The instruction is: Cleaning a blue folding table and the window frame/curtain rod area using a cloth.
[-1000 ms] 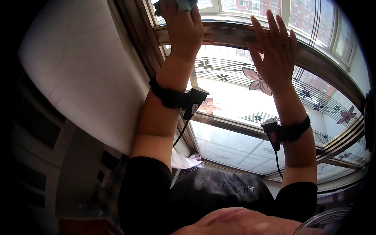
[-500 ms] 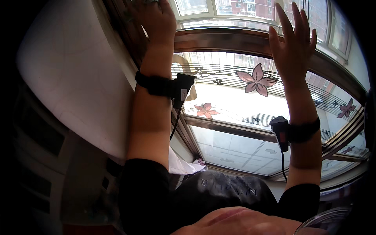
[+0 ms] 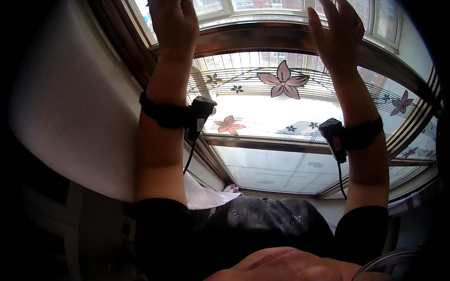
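My left hand is raised at the top edge, beside the brown frame. Its fingers look curled, but their tips are cut off, and what they hold is hidden. To the right, my right hand is raised with fingers spread and nothing in it. It overlaps the brown crossbar of a glazed door; whether it touches the door I cannot tell. Between my arms is a glass panel with dark lines and a pink flower. A black strapped device sits on my left forearm, another on my right.
A pale wall runs along the left side. White cloth lies low beside the door frame. Lower glass continues beneath the patterned panel. Beyond the upper glass stand a window frame and buildings. Cables hang from both forearm devices.
My left hand has shifted up and left, its fingers now largely out of view. My right hand has moved slightly up and left, still spread. The whole view has shifted somewhat.
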Available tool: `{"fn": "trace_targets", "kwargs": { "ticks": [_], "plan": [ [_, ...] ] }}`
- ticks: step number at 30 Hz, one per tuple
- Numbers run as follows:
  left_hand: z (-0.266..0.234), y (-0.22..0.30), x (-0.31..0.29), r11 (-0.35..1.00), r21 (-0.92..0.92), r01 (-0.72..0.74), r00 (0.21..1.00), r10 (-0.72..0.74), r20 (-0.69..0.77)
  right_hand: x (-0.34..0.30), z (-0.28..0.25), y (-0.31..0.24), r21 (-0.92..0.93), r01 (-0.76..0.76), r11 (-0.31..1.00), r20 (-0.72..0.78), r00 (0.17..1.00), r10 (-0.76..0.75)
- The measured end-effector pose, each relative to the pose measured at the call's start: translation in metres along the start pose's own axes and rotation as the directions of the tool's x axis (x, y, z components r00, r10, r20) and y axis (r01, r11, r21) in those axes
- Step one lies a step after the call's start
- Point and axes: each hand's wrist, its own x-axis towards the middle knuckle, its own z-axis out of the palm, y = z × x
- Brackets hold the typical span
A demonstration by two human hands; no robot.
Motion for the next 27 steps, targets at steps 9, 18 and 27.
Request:
{"fn": "trace_targets", "kwargs": {
  "ticks": [9, 18, 27],
  "plan": [
    [0.011, -0.067, 0.010, 0.981, 0.191, -0.043, 0.998, 0.049, -0.025, 0.042, 0.008, 0.079, -0.144, 0.009, 0.990, -0.007, 1.000, -0.010],
    [0.060, 0.001, 0.022, 0.975, 0.176, -0.139, 0.981, 0.159, -0.109, 0.044, 0.020, 0.081, 0.038, 0.101, 0.994, -0.190, 0.978, -0.092],
    [0.057, -0.020, 0.041, 0.976, 0.214, 0.035, 0.990, -0.005, -0.141, 0.038, 0.023, 0.072, 0.071, 0.066, 0.995, -0.175, 0.983, -0.052]
  ]
}}
